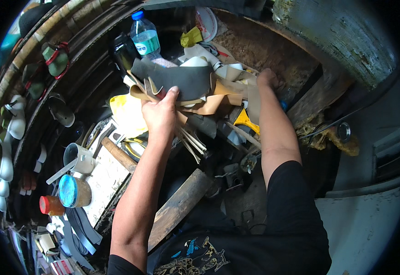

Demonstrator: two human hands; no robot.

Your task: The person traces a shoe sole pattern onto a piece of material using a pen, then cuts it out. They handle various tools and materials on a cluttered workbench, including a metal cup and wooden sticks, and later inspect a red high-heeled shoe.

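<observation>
Cluttered worktop (103, 178): left hand (159, 112) grips a leather bundle (186, 87); right hand (267, 79), beside the bundle, grip unclear.

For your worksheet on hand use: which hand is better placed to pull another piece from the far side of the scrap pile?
The right hand. It already rests on the far edge of the pile, seemingly free, while the left hand is closed on a bundle of strips.

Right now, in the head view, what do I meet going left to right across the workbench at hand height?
White shoe lasts → yellow sheet → left hand gripping leather pieces → yellow tool → right hand → frayed rope.
</observation>
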